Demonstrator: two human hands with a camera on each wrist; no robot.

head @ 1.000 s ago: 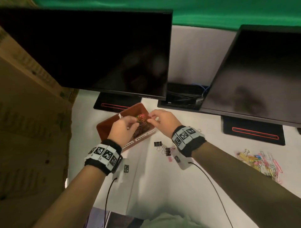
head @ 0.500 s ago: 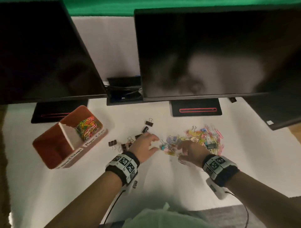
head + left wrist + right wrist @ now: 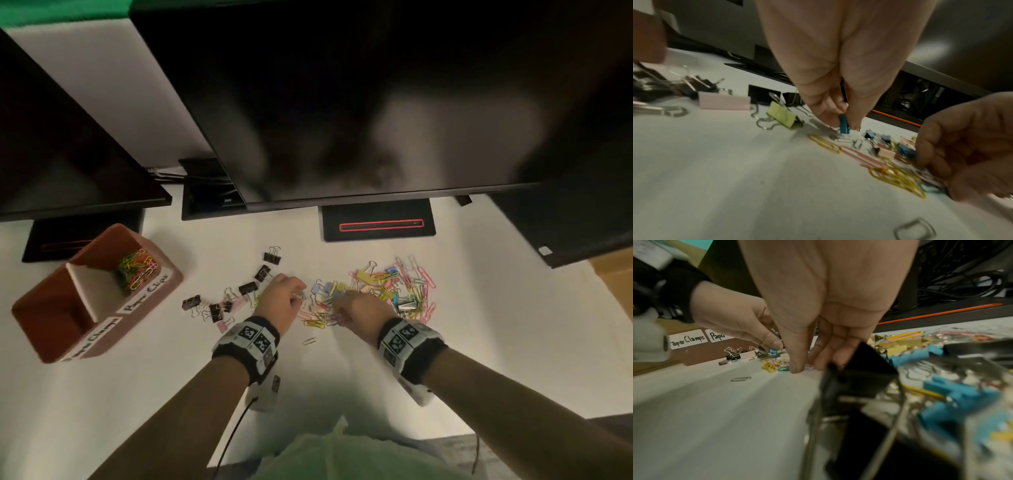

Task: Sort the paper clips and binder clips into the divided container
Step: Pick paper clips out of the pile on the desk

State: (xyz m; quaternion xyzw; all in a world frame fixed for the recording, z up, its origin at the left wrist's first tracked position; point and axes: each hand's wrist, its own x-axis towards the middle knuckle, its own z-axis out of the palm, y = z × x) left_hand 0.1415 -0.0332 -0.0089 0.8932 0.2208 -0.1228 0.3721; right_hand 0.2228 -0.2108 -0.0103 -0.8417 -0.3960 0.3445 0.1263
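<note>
The binder clip (image 3: 844, 124) pinched in the left hand (image 3: 838, 68) was blue; just beside that grip lay a yellow-green clip (image 3: 781, 115), yellow paper clips (image 3: 826, 144) and pink ones (image 3: 860, 155).

Left hand (image 3: 282, 298): forearm reaching in from near left, wrist banded, palm down, thumb and forefinger tips (image 3: 826, 116) pinching a small blue binder clip (image 3: 844, 124) just above the desk.
Right hand (image 3: 363, 306): forearm reaching in from near right, wrist banded, fingers (image 3: 797, 363) curled downward, tips brought together low at the desk; whether they grip anything is unclear.
Hands close together, apart.
</note>
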